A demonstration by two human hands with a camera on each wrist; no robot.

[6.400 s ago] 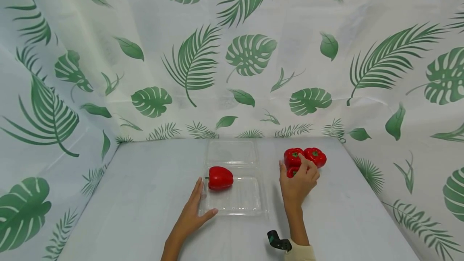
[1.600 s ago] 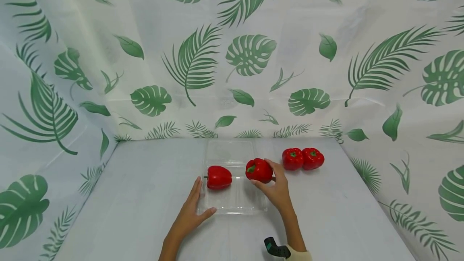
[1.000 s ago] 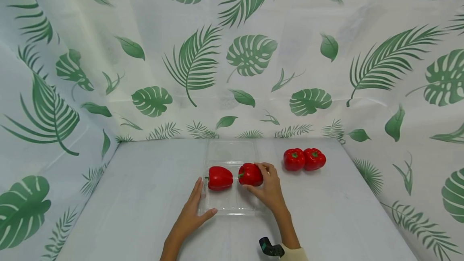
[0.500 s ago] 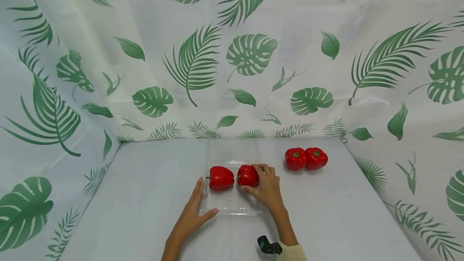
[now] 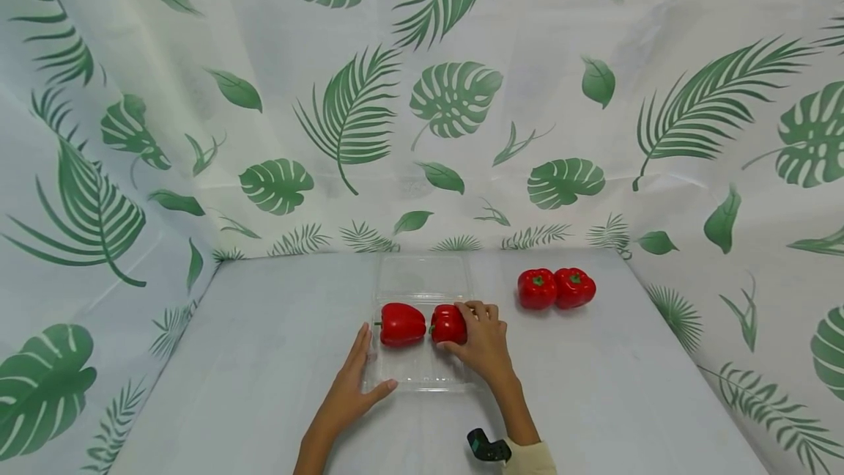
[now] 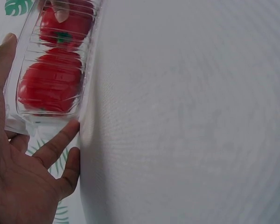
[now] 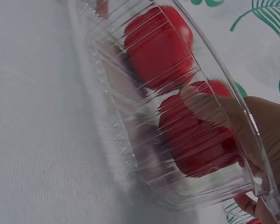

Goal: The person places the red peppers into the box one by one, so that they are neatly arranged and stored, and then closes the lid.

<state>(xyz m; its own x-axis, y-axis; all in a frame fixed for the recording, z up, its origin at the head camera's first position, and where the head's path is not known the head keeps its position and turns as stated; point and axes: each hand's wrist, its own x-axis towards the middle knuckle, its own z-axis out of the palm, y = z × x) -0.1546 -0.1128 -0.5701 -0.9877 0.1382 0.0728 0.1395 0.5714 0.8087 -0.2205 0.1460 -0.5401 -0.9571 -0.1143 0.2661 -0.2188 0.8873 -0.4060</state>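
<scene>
A clear plastic clamshell box (image 5: 415, 371) lies with its lid (image 5: 422, 275) folded back behind it. On the left inside it, a red bell pepper (image 5: 402, 325) rests on its side, stem to the left. My right hand (image 5: 486, 347) grips a second red bell pepper (image 5: 447, 325) inside the box, just right of the first. In the right wrist view the thumb (image 7: 203, 103) shows through the ribbed wall, over the held pepper. My left hand (image 5: 346, 391) has its straight fingers along the box's left edge and its thumb at the front left corner.
Two more red bell peppers (image 5: 556, 289) stand side by side at the back right of the white-covered table (image 5: 613, 387), green stems up. A leaf-printed white sheet (image 5: 455, 189) hangs behind and at both sides. A black device (image 5: 488, 446) sits at the right wrist.
My right hand took a bell pepper from the group at the right, carried it left and lowered it into the box's right half. The left hand has stayed at the box's left edge.
</scene>
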